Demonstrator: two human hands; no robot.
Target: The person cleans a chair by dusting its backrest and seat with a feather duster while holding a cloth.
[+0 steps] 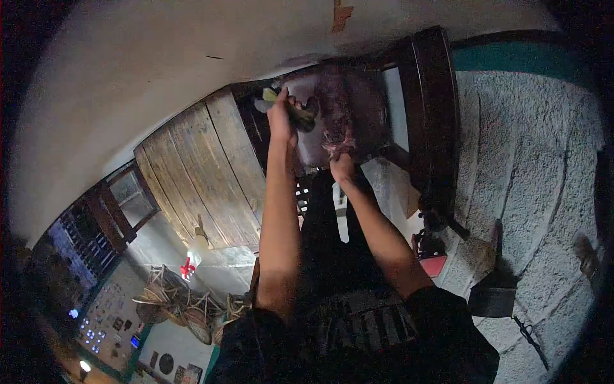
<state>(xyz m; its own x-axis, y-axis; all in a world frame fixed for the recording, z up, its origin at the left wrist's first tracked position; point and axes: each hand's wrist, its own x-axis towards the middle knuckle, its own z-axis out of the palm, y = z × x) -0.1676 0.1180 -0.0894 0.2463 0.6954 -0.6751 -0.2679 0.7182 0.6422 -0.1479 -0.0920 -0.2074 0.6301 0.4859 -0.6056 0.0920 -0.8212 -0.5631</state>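
Observation:
My left hand (281,121) is closed around a dark object with a pale yellow-green part (270,95); poor light hides its exact kind. That object is over a brownish-maroon padded surface (371,115), which looks like a seat or cushion. Lower and to the right, my right hand (343,168) is closed at the near edge of this surface, gripping pinkish, stringy material (339,146). A dark reddish patch runs up the surface above the right hand; whether it belongs to the strands I cannot tell.
Wooden boards (198,166) lie to the left. A dark wooden beam (435,115) stands right of the padded surface, before a rough pale wall (524,160). Several shoes (192,307) hang at lower left. A red-topped item (433,264) is at lower right.

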